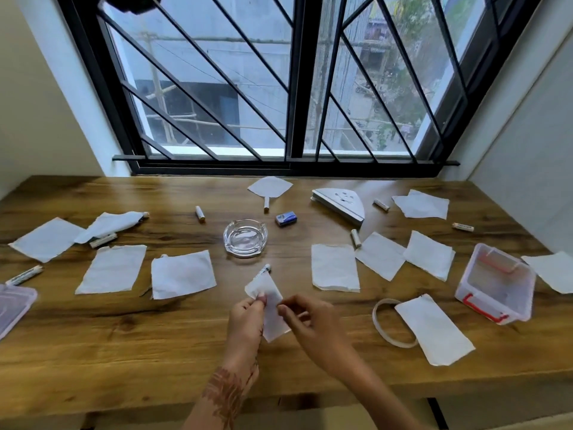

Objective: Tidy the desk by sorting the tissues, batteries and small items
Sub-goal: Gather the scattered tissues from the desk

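Both hands hold one white tissue just above the wooden desk. My left hand pinches its left edge and my right hand pinches its right edge. A battery pokes out behind the tissue's top. Several flat white tissues lie scattered across the desk, such as the tissue to the left and the tissue to the right. Several batteries lie loose, among them a battery and a battery. A blue rectangular battery sits behind the glass ashtray.
A clear plastic box with red clasps stands at the right, its lid at the left edge. A white triangular tissue holder lies near the window. A rubber band rests by the front-right tissue. The barred window backs the desk.
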`<state>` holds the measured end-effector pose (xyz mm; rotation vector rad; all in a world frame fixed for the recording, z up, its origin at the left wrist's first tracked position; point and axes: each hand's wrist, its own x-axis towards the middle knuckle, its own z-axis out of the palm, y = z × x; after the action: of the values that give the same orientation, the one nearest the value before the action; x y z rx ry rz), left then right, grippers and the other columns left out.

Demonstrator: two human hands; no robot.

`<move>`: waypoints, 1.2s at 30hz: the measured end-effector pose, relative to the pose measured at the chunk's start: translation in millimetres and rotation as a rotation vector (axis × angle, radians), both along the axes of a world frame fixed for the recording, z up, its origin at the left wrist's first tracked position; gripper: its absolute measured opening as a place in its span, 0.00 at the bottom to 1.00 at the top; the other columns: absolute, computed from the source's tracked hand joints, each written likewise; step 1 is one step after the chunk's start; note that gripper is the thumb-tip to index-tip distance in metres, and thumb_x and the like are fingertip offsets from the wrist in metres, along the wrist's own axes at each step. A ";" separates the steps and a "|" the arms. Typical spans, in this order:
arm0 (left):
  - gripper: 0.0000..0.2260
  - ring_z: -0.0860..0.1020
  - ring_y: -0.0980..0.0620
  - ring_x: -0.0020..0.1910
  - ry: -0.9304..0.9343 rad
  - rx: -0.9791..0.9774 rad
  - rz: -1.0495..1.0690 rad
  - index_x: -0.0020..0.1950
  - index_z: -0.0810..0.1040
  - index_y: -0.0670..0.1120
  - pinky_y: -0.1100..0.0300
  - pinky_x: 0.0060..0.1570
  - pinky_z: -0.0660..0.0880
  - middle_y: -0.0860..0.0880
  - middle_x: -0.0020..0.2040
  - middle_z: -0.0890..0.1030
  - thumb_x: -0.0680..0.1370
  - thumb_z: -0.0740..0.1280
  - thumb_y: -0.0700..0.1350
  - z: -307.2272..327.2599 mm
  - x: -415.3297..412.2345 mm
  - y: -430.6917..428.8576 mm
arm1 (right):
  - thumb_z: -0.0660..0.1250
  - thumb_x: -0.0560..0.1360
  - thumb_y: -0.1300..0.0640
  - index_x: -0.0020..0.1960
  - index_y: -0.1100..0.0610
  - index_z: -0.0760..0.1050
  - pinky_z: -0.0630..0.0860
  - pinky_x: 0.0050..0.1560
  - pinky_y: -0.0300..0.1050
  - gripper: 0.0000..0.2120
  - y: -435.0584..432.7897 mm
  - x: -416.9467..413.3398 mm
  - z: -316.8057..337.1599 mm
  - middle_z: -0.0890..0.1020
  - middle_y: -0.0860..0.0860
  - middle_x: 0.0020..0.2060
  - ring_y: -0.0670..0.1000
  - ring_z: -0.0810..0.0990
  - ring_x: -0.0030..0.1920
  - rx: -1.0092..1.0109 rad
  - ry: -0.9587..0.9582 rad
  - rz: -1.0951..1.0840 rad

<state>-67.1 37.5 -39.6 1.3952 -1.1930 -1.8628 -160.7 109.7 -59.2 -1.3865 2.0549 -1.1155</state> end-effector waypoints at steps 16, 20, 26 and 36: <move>0.09 0.77 0.45 0.39 0.003 0.000 0.137 0.39 0.78 0.43 0.56 0.39 0.72 0.42 0.39 0.79 0.78 0.63 0.40 -2.6 -63.3 -17.7 | 0.65 0.75 0.55 0.49 0.54 0.79 0.69 0.45 0.33 0.06 7.1 -149.7 -43.7 0.80 0.48 0.46 0.45 0.75 0.44 0.199 0.552 -0.041; 0.06 0.74 0.50 0.32 0.012 0.001 0.161 0.42 0.76 0.40 0.66 0.24 0.71 0.44 0.34 0.77 0.78 0.62 0.38 4.4 -76.8 -15.0 | 0.66 0.75 0.54 0.44 0.53 0.76 0.71 0.40 0.33 0.03 2.2 -158.5 -33.9 0.79 0.47 0.40 0.44 0.76 0.41 0.152 0.210 -0.165; 0.07 0.76 0.47 0.36 0.123 0.090 0.181 0.41 0.77 0.38 0.58 0.37 0.74 0.42 0.38 0.78 0.77 0.62 0.37 2.6 -102.0 -7.0 | 0.67 0.74 0.57 0.42 0.55 0.76 0.70 0.35 0.31 0.03 -1.0 -158.6 7.9 0.77 0.48 0.36 0.43 0.76 0.38 -0.043 -0.270 -0.231; 0.23 0.83 0.47 0.48 0.203 0.147 -0.102 0.50 0.83 0.43 0.47 0.57 0.75 0.44 0.46 0.85 0.67 0.71 0.60 4.4 -118.2 -5.1 | 0.65 0.75 0.51 0.47 0.54 0.77 0.68 0.39 0.27 0.07 -3.5 -123.7 22.8 0.79 0.47 0.45 0.44 0.75 0.43 -0.084 0.291 0.082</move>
<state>-185.3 32.4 -35.1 1.2034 -1.0619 -2.1445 -284.4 106.1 -36.4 -1.7471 2.1434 -1.0260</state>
